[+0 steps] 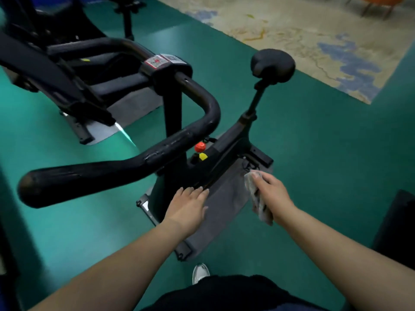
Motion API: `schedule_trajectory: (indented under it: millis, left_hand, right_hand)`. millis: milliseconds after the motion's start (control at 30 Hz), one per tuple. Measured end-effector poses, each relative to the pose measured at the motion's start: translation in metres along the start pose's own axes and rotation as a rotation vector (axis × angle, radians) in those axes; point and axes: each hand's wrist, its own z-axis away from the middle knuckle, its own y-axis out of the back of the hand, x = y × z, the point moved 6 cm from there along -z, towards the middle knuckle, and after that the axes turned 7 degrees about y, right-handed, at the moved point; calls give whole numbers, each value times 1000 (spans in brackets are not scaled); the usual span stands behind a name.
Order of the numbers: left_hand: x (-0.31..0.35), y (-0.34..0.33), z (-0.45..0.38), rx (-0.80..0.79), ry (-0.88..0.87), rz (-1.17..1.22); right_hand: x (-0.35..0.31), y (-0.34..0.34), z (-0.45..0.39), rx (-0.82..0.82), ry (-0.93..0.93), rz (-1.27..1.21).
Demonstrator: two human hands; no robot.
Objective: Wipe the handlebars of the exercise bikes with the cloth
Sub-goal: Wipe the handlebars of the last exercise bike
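A black exercise bike stands in front of me, its looped black handlebar (125, 162) reaching from the centre toward the lower left. My right hand (272, 194) grips a crumpled grey-white cloth (258, 198) to the right of the bike, below and clear of the handlebar. My left hand (190, 205) hovers with straight fingers over the bike's frame, holding nothing and not touching the bar. The black saddle (272, 65) sits at the upper right of the bike.
A second black bike (67, 70) stands behind at the upper left. A grey mat (224, 203) lies under the near bike on the green floor. A patterned beige carpet (314, 41) covers the far right. A dark block (397, 225) is at the right edge.
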Motion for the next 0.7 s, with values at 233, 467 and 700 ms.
schedule_trajectory:
  millis: [233, 467, 700]
  left_hand:
    - [-11, 7, -3, -8, 174, 56]
    - [-14, 16, 17, 84, 534, 214]
    - [1, 38, 64, 318, 882, 307]
  right_hand:
    - [-8, -30, -26, -229, -2, 39]
    - [-52, -42, -54, -544, 155, 131]
    - [-89, -51, -50, -851, 371, 165]
